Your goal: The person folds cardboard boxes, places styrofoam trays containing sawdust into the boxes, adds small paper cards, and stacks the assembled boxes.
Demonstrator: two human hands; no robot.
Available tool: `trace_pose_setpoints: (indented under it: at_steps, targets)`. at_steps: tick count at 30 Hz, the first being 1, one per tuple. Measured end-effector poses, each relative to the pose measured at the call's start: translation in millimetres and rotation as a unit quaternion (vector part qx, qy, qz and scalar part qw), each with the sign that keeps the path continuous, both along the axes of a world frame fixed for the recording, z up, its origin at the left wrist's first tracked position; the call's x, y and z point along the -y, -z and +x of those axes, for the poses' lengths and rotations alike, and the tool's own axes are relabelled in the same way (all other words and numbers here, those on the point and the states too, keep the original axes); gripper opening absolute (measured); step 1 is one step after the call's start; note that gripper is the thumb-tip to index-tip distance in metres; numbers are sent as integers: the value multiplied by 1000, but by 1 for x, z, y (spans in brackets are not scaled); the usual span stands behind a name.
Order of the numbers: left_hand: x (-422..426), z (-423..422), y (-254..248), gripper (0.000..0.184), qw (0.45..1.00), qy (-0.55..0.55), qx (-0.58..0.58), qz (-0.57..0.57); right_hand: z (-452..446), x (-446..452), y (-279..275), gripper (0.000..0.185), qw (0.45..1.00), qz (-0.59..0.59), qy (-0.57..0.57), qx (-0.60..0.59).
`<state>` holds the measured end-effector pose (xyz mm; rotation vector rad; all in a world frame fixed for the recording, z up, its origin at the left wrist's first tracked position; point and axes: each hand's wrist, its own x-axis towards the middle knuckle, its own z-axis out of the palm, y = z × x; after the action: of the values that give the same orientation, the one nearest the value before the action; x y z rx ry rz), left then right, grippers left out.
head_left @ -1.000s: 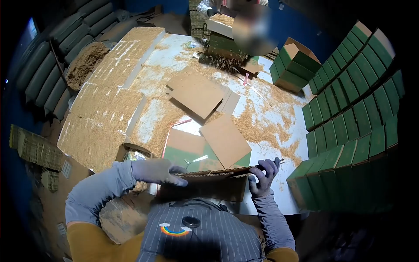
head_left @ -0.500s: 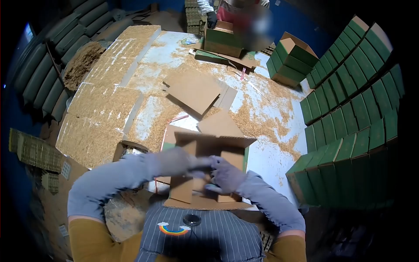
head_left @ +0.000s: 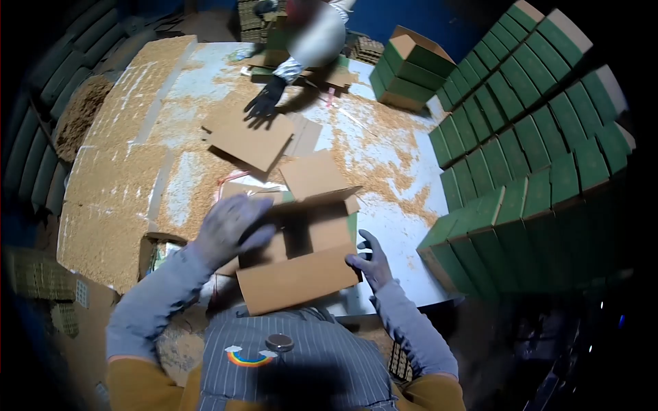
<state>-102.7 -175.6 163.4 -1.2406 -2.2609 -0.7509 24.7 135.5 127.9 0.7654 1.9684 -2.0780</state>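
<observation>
In front of me on the table's near edge is a cardboard box (head_left: 296, 279), with its top flaps raised and its inside partly in shadow. My left hand (head_left: 229, 229), in a grey glove, is over the box's left side, slightly blurred, with thumb and fingers apart. At the right side, my gloved right hand (head_left: 374, 264) touches the corner of the near flap with its thumb; its fingers are spread. A small cardboard piece (head_left: 314, 175) lies just behind the box, and a larger flat cardboard sheet (head_left: 252, 145) lies beyond it.
A co-worker's black-gloved hand (head_left: 266, 99) reaches over the flat sheet. Green boxes (head_left: 510, 154) are stacked along the right, with open green boxes (head_left: 411, 72) at the back. Wood-shaving-like material (head_left: 110, 185) covers the table's left. An open carton (head_left: 159, 252) stands at my left.
My hands have come out of the box and moved apart, to its left and right sides. The near flap is now raised. The co-worker's hand has come forward over the cardboard sheet.
</observation>
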Motion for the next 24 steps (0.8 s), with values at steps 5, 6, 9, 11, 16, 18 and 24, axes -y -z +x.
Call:
trace_pose_setpoints:
  at_steps: [5, 6, 9, 11, 16, 18, 24]
  targets:
    - [49, 34, 47, 69, 927, 212, 66, -302, -30, -26, 68, 82, 994, -70, -83, 22]
    - [54, 22, 59, 63, 935, 212, 60, -279, -43, -24, 42, 81, 988, 25, -154, -11]
    - [43, -4, 62, 44, 961, 57, 239, 127, -60, -32, -14, 79, 977, -57, -163, -128]
    - [38, -21, 130, 34, 818, -125, 502, 252, -71, -34, -28, 69, 948, -93, -181, -246]
    - [14, 11, 207, 38, 885, -251, 356, -166, -95, -52, 106, 25, 938, 267, -114, -188]
    - [40, 45, 117, 45, 884, -258, 372, 115, -92, -64, 114, 25, 906, 311, -143, -250]
    - [244, 105, 114, 60, 657, -611, 53, 438, -79, -94, 140, 29, 960, 186, -64, -201]
